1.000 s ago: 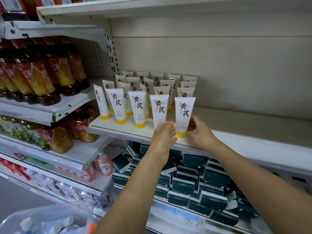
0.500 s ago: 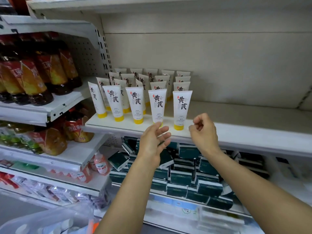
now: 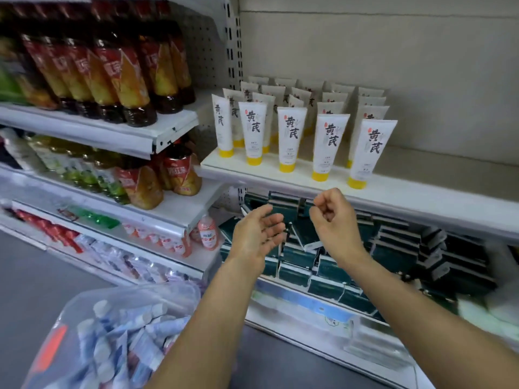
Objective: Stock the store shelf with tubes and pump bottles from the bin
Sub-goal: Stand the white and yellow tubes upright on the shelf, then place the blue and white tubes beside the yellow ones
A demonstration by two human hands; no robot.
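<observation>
Several rows of white tubes (image 3: 329, 146) with yellow caps and black lettering stand upright on the white shelf (image 3: 407, 192). The front-right tube (image 3: 370, 153) stands at the row's end. My left hand (image 3: 257, 235) hovers below the shelf edge with relaxed fingers, holding nothing. My right hand (image 3: 334, 220) hangs beside it, fingers loosely curled, also holding nothing. A clear plastic bin (image 3: 84, 313) at the lower left holds several white and blue tubes (image 3: 126, 332).
Dark bottles with red and yellow labels (image 3: 118, 77) fill the upper-left shelf, and more bottles (image 3: 146, 181) stand below them. Dark green boxes (image 3: 351, 248) crowd the shelf under the tubes. The right part of the tube shelf is bare. Grey floor lies at the left.
Both hands have let go of the front tubes and drawn back and down below the shelf edge. The view has dropped and turned left, bringing the bin into sight.
</observation>
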